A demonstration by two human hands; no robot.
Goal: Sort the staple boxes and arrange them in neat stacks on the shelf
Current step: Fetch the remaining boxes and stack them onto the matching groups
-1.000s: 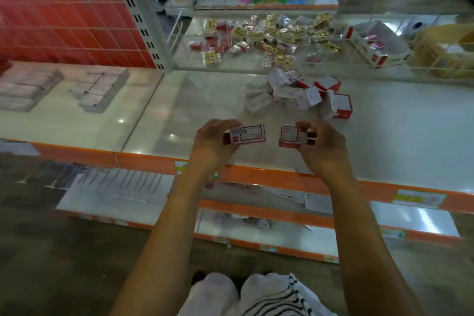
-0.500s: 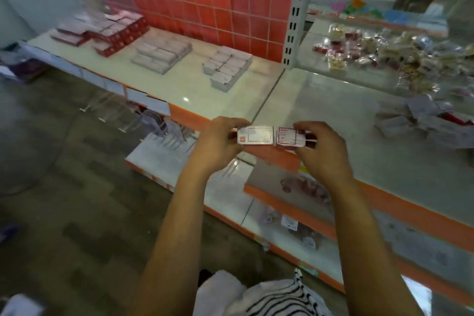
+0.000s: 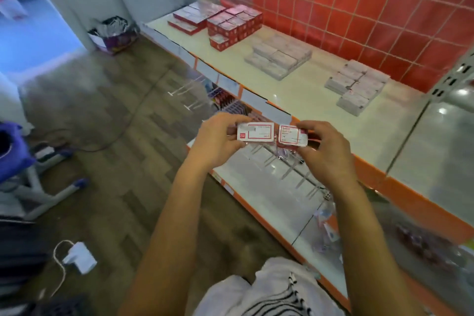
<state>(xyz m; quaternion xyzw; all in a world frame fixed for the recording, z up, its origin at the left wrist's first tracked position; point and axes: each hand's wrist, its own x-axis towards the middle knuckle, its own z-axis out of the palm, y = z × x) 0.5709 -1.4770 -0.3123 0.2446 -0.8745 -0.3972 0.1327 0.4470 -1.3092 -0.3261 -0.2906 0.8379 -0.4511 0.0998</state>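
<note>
My left hand grips a white staple box with a red border. My right hand grips a second, smaller white and red staple box. Both boxes are held side by side, almost touching, in the air before the shelf edge. On the cream shelf stand neat groups: red boxes at the far left, pale boxes in the middle, and another pale stack to the right.
A lower shelf with orange edging runs under my hands. A red tiled wall backs the shelf. On the floor lie a white charger with cable, a blue-padded metal frame and a box of items.
My view has swung left, away from the loose pile of boxes, toward the shelf section with sorted stacks. Both hands keep their boxes, now brought close together.
</note>
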